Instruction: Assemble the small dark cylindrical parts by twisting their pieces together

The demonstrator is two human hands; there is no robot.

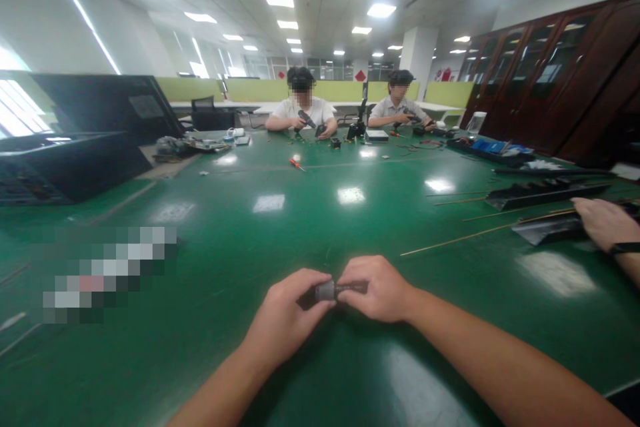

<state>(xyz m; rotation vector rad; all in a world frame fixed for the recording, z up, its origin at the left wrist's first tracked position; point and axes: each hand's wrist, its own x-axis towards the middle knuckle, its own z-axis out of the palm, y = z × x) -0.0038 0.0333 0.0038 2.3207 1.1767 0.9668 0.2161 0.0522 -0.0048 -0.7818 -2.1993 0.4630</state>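
Observation:
Just above the green tabletop, my left hand pinches a short grey cylinder between thumb and fingers. A thin dark shaft lines up with the cylinder's right end, and my right hand has its fingers closed around it. The two pieces meet end to end between my hands. Whether they are one part or two I cannot tell. My fingers cover much of both pieces.
Another person's hand rests on black channel strips at the right, near thin brass-coloured rods. An orange screwdriver lies farther back. Two co-workers sit opposite with dark hand tools. A black case stands at the left on the green table.

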